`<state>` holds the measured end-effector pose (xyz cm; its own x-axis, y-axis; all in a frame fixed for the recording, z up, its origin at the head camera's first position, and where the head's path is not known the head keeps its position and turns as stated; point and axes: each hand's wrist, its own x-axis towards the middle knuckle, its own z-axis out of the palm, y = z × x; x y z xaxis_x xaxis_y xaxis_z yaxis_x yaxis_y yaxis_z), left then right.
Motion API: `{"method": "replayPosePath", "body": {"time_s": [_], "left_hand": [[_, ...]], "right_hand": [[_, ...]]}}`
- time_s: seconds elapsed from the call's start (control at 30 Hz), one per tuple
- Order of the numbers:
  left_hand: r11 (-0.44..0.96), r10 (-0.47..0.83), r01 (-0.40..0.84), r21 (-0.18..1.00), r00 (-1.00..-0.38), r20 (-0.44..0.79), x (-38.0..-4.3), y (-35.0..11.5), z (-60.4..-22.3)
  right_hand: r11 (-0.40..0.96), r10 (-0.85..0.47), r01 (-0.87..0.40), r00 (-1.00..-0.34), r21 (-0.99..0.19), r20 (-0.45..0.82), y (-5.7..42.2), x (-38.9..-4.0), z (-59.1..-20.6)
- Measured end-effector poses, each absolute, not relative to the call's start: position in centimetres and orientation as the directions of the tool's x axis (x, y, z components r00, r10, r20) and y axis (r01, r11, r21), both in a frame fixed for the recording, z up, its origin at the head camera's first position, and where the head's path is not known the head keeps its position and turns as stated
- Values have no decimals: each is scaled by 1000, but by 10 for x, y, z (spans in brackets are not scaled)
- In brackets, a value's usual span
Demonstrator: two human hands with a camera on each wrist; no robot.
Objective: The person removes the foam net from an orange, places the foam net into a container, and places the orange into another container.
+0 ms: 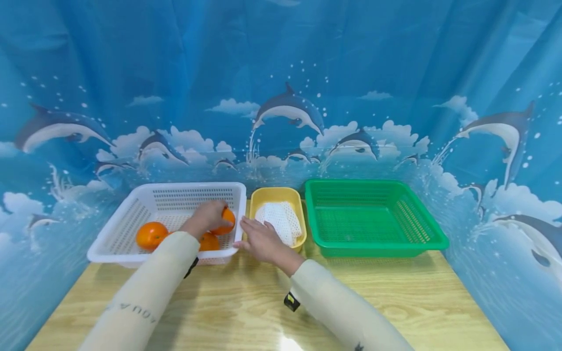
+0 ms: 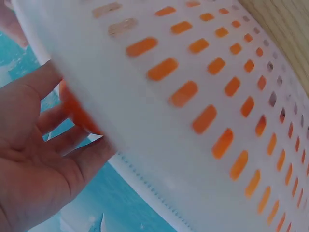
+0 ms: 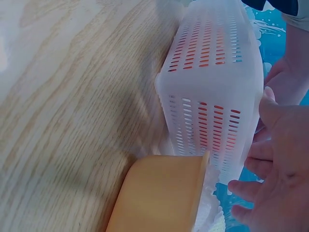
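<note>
In the head view, my left hand (image 1: 207, 216) reaches into the white plastic basket (image 1: 193, 185) and grips an orange (image 1: 226, 220) beside the right wall. Other oranges (image 1: 151, 236) lie lower in the basket, partly covered by the left arm. The left wrist view has the fingers around the held orange (image 2: 79, 113), just over the rim. My right hand (image 1: 265, 241) holds nothing; its fingers are extended and its fingertips are right at the basket's right rim. Below it stands a yellow container (image 1: 276, 190) with white netting (image 1: 281, 220) inside.
On the right of the wooden table (image 1: 351, 287) stands a green perforated basket (image 1: 360, 247), close beside the yellow container. A blue curtain (image 1: 281, 58) printed with dolphins hangs behind and along both sides.
</note>
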<state>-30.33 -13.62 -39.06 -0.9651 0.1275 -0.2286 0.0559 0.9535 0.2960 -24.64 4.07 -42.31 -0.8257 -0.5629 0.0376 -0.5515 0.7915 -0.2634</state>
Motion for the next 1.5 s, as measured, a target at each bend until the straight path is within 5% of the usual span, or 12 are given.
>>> {"method": "replayPosePath", "body": {"time_s": [0.17, 0.87, 1.5], "left_hand": [[958, 175, 114, 263, -959, -221, -302, -136, -400], [951, 113, 20, 308, -952, -285, -299, -148, -400], [943, 89, 23, 332, -979, -185, -284, -141, -393]], "right_hand": [[788, -565, -548, -825, -282, 25, 40, -245, -423], [782, -558, -532, -830, -326, 16, 37, -245, -425], [785, -549, -533, -835, -315, 42, 44, -247, -426]]}}
